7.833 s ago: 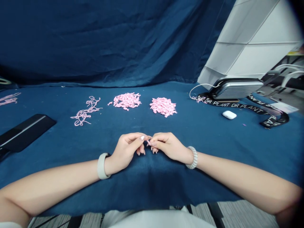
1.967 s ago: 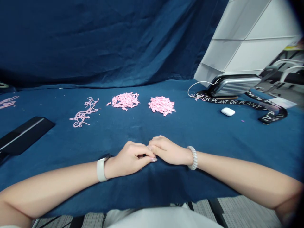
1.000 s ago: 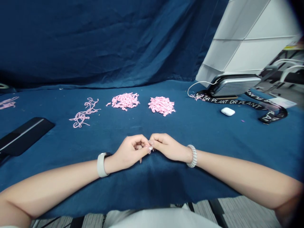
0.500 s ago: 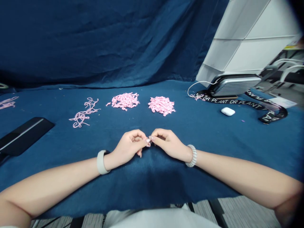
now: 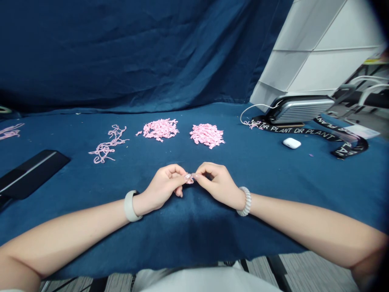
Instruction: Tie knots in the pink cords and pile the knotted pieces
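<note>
My left hand [image 5: 167, 186] and my right hand [image 5: 219, 183] meet fingertip to fingertip over the blue cloth. Each is closed in a pinch, and what lies between the fingers is too small to make out. Beyond them are two heaps of small pink pieces, a left heap [image 5: 160, 129] and a right heap [image 5: 207, 135]. Loose pink strands [image 5: 105, 150] lie tangled to the left of the heaps. More pink strands [image 5: 10, 131] are at the far left edge.
A black flat object [image 5: 33, 174] is at the left. On the right sit a white case [image 5: 291, 143], a black lettered strap [image 5: 304, 131] and a ribbed silver device [image 5: 304, 110] with a white cable. A blue curtain [image 5: 136, 52] hangs behind.
Both hands have risen very slightly, and the fingertips have shifted a little. The heaps and strands lie as before.
</note>
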`<state>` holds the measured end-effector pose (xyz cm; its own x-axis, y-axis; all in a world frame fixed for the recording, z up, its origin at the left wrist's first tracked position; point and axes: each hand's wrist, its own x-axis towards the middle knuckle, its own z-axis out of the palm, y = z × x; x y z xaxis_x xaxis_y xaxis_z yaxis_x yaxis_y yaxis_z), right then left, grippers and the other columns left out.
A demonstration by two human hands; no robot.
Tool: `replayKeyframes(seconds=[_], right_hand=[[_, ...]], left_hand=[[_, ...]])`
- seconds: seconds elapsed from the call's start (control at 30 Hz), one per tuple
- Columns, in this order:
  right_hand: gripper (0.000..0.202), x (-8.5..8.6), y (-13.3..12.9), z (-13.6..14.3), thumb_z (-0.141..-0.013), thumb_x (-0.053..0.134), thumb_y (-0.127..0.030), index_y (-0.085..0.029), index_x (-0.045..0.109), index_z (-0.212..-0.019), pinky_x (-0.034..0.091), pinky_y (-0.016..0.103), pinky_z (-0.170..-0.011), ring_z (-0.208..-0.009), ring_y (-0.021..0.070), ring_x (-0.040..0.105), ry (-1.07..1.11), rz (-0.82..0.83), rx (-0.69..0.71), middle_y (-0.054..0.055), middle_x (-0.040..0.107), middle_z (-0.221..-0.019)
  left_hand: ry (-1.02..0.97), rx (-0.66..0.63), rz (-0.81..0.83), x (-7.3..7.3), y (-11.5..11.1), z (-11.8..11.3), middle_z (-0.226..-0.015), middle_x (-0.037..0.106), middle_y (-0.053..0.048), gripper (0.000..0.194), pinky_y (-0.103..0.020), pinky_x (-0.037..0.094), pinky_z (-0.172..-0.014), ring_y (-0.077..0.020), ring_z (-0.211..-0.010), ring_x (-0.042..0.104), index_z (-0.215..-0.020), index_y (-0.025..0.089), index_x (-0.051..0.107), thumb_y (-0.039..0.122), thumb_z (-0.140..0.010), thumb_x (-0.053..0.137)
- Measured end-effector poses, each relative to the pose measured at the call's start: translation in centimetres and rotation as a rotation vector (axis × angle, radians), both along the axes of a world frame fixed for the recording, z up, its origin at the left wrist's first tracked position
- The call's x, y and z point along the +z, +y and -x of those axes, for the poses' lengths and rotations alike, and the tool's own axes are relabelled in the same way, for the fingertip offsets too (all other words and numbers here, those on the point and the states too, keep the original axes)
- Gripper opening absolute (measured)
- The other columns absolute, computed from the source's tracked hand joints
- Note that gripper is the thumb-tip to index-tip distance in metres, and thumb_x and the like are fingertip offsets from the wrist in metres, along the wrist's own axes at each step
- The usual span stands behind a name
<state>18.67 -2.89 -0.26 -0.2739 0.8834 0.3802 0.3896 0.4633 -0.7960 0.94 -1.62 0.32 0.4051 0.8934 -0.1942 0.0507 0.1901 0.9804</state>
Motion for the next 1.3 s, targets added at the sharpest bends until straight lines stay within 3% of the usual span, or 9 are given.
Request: replayKeyframes(seconds=[0.1,0.33,0.67,0.83,1.0,1.13,1.3], right_hand=[[0.014,-0.2,-0.1,-0.1,-0.080,0.054,-0.016,-0.015,0.059,-0.067,0.043,0.024,-0.062,-0.063,0.0109,0.054,-0.016,-0.103,0.015,0.003,0.061,-0.068],[0.012,-0.4,-0.1,-0.1,-0.085,0.050,-0.017,-0.016,0.059,-0.077,0.047,0.025,-0.066,-0.069,0.0125,0.056,-0.088,-0.390,0.094,0.005,0.062,-0.073],[0.017,-0.8,0.1,-0.7,-0.088,0.046,-0.018,-0.015,0.063,-0.088,0.045,0.031,-0.072,-0.074,0.0146,0.053,-0.344,-0.591,0.163,0.007,0.062,-0.082],[0.015,-0.5,0.0,-0.5,-0.086,0.050,-0.017,-0.015,0.065,-0.086,0.046,0.030,-0.070,-0.072,0.0141,0.054,-0.245,-0.555,0.154,0.007,0.062,-0.077],[0.011,-0.1,0.4,-0.5,-0.082,0.053,-0.016,-0.015,0.063,-0.078,0.047,0.026,-0.067,-0.070,0.0127,0.057,-0.057,-0.319,0.092,0.005,0.062,-0.074],[0.010,-0.1,0.6,-0.5,-0.081,0.057,-0.020,-0.015,0.065,-0.080,0.047,0.025,-0.066,-0.070,0.0118,0.057,-0.043,-0.164,0.098,0.005,0.063,-0.076],[0.013,-0.3,0.7,-0.4,-0.082,0.058,-0.022,-0.015,0.068,-0.083,0.047,0.025,-0.068,-0.071,0.0121,0.059,-0.080,-0.113,0.121,0.005,0.066,-0.078]], left_hand=[[-0.009,0.004,0.009,-0.1,0.0,0.0,-0.073,0.064,-0.003,0.028,-0.013,0.039,-0.044,-0.0010,-0.042,0.048,-0.077,0.010,0.054,0.035,-0.071,0.066],[0.033,0.026,0.012,0.2,-0.1,-0.1,-0.049,0.053,0.003,0.028,-0.012,0.036,-0.043,-0.0022,-0.041,0.046,-0.074,0.010,0.054,0.035,-0.070,0.066],[0.033,0.050,0.005,-0.2,0.1,-0.1,-0.055,0.057,0.002,0.030,-0.014,0.039,-0.044,-0.0022,-0.042,0.046,-0.073,0.011,0.053,0.036,-0.068,0.068],[0.051,0.074,-0.057,-0.4,0.1,-0.1,-0.051,0.053,0.004,0.029,-0.012,0.036,-0.044,-0.0010,-0.042,0.044,-0.071,0.011,0.052,0.036,-0.069,0.067],[0.072,0.076,-0.073,-0.5,0.1,0.0,-0.061,0.057,0.002,0.029,-0.012,0.037,-0.044,-0.0004,-0.044,0.044,-0.072,0.011,0.054,0.035,-0.068,0.068],[0.111,0.075,-0.084,-0.6,0.1,0.0,-0.056,0.054,0.003,0.031,-0.013,0.037,-0.044,-0.0012,-0.044,0.045,-0.071,0.010,0.053,0.037,-0.068,0.068],[0.141,0.074,-0.098,-0.8,0.2,0.1,-0.051,0.052,0.004,0.031,-0.012,0.037,-0.045,-0.0017,-0.043,0.045,-0.071,0.010,0.054,0.039,-0.069,0.066]])
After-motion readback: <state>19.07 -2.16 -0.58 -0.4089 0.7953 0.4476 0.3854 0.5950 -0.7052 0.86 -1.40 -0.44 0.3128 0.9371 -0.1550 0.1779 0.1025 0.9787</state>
